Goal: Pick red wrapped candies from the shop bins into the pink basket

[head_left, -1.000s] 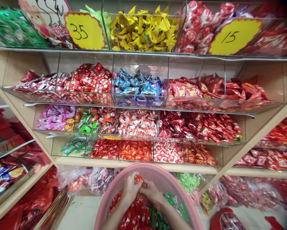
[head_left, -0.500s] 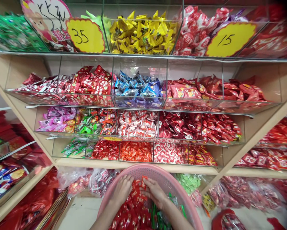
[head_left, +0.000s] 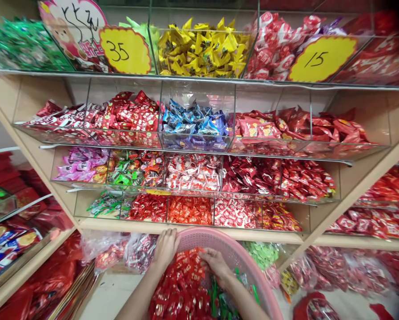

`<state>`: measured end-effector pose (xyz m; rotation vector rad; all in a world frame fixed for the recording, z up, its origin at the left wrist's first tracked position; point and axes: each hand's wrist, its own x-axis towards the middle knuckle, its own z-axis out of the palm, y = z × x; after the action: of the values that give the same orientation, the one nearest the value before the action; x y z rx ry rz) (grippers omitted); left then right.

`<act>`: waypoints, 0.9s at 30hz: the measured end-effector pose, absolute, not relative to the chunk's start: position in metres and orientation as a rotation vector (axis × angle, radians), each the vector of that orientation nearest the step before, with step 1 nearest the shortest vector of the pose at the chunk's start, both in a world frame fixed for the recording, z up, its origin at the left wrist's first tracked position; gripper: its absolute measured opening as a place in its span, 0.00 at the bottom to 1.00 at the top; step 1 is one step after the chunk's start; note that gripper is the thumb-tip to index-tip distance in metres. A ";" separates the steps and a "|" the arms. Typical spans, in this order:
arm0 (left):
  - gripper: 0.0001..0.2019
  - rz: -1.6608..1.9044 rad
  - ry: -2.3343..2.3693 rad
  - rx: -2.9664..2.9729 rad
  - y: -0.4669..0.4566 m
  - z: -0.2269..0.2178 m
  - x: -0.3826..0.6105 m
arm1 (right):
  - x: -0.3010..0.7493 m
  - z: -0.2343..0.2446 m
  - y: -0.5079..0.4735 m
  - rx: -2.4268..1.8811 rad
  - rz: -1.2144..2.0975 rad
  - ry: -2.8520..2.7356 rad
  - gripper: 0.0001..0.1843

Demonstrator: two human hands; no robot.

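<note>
A pink plastic basket [head_left: 249, 260] with a perforated wall holds a heap of red candy packets [head_left: 182, 289], with brighter orange-red ones towards the back and green-wrapped candies [head_left: 224, 302] on the right. My left hand [head_left: 166, 246] is at the basket's far left rim, its fingers curled over the edge; their tips are hidden. Inside the basket, my right hand [head_left: 217, 262] pinches an orange-red candy packet [head_left: 199, 255] at the edge of the heap.
Ahead stands a wooden shelf [head_left: 146, 225] with clear bins of wrapped candies in several rows. Yellow price signs [head_left: 125, 50] hang on the top row. Bagged candies [head_left: 353, 271] lie below on the right, and a clear bag [head_left: 109, 249] sits left of the basket.
My left hand has moved from the candy packets up and left to the basket rim. My right hand has shifted slightly right and down. More of the orange-red packets show between the hands.
</note>
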<state>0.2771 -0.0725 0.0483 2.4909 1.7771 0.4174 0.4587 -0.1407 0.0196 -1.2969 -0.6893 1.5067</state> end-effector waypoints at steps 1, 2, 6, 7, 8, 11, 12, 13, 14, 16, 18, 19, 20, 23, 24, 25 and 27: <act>0.23 0.298 1.819 2.433 -0.070 0.046 0.276 | 0.458 0.016 -0.139 -1.307 1.506 -0.674 0.16; 0.24 0.203 1.848 2.387 -0.069 0.043 0.276 | 0.457 0.013 -0.137 -1.309 1.512 -0.659 0.16; 0.26 0.104 1.882 2.366 -0.067 0.035 0.275 | 0.456 0.004 -0.123 -1.353 1.491 -0.656 0.13; 0.26 0.106 1.877 2.372 -0.068 0.035 0.275 | 0.457 0.002 -0.118 -1.391 1.469 -0.668 0.12; 0.25 0.100 1.873 2.371 -0.068 0.035 0.276 | 0.456 0.001 -0.113 -1.439 1.443 -0.683 0.11; 0.25 0.066 1.864 2.367 -0.067 0.038 0.276 | 0.454 0.000 -0.098 -1.584 1.361 -0.728 0.09; 0.25 0.058 1.864 2.371 -0.066 0.038 0.275 | 0.452 0.000 -0.094 -1.613 1.346 -0.736 0.10; 0.24 0.055 1.864 2.379 -0.066 0.038 0.275 | 0.449 -0.001 -0.091 -1.627 1.340 -0.739 0.10; 0.24 0.056 1.865 2.388 -0.066 0.038 0.275 | 0.446 -0.002 -0.089 -1.632 1.341 -0.738 0.10; 0.24 0.066 1.868 2.408 -0.066 0.036 0.274 | 0.440 -0.004 -0.086 -1.623 1.345 -0.734 0.10; 0.24 0.074 1.867 2.421 -0.066 0.035 0.274 | 0.436 -0.006 -0.086 -1.633 1.318 -0.769 0.10; 0.24 0.076 1.865 2.426 -0.066 0.035 0.274 | 0.436 -0.008 -0.087 -1.655 1.286 -0.823 0.10; 0.24 0.073 1.867 2.430 -0.066 0.035 0.274 | 0.438 -0.008 -0.088 -1.690 1.235 -0.902 0.10; 0.24 0.049 1.886 2.439 -0.066 0.035 0.275 | 0.449 -0.005 -0.091 -1.833 0.935 -1.240 0.10; 0.24 0.044 1.894 2.442 -0.066 0.034 0.275 | 0.454 -0.001 -0.092 -1.877 0.794 -1.352 0.10; 0.24 0.040 1.900 2.443 -0.066 0.034 0.275 | 0.459 0.006 -0.093 -1.916 0.658 -1.455 0.11; 0.25 0.036 1.901 2.442 -0.065 0.034 0.276 | 0.467 0.024 -0.094 -1.974 0.447 -1.627 0.11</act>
<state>0.2763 -0.0652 0.0342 2.4423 1.9009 0.0358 0.4666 -0.0936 0.0238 -1.9744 -1.6272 0.4468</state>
